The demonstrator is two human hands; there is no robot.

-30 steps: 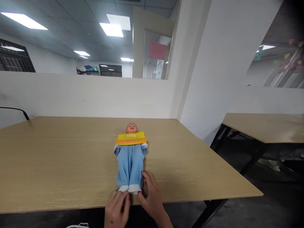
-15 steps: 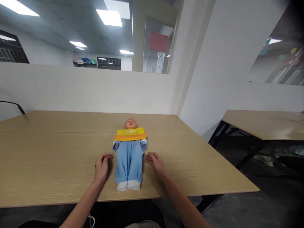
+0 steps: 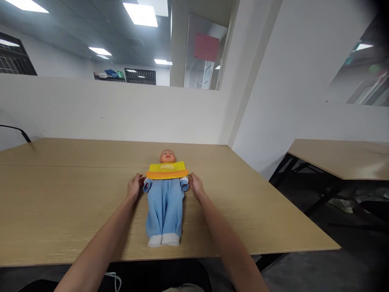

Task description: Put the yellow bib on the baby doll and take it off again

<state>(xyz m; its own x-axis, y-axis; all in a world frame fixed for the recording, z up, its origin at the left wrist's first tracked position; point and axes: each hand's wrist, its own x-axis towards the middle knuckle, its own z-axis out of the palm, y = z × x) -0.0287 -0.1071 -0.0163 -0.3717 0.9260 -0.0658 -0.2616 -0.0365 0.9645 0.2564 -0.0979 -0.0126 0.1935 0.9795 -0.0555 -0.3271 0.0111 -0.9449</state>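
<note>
A doll (image 3: 165,209) lies on its back on the table, head away from me, in pale blue clothing with white feet. Across its chest is a yellow bib (image 3: 158,167) with a white fruit-slice print and an orange raised lower edge. My left hand (image 3: 135,186) is beside the doll's sleeve, fingers loosely bent toward the left end of the orange edge. On the other side, my right hand (image 3: 196,184) has its fingertips at the right end of that edge, close to the other sleeve. Whether the fingertips touch the bib is too small to tell. Neither hand grips anything visibly.
The wooden table (image 3: 75,194) reaches back to a white wall (image 3: 136,115) with a window above. A black cable (image 3: 24,135) comes in at the far left. Another table (image 3: 343,158) stands to the right, beyond a gap of dark floor.
Both hands have moved forward from beside the doll's legs to beside its sleeves and the bib's lower edge. The doll and bib stay in place; the view has shifted slightly.
</note>
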